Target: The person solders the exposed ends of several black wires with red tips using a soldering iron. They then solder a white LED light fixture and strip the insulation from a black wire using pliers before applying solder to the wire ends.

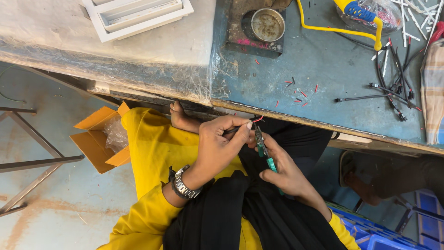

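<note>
Risk: cutter (262, 147) in your right hand (286, 173) could nick fingertips (248, 126) | left hand (217, 146) pinches wire (240, 126) close to blades, over lap, off surface (333, 69)

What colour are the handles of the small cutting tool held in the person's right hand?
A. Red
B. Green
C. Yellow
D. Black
B: the right hand grips a cutting tool with green handles, its tip set against the thin cable that the left hand pinches just below the bench edge.
</note>
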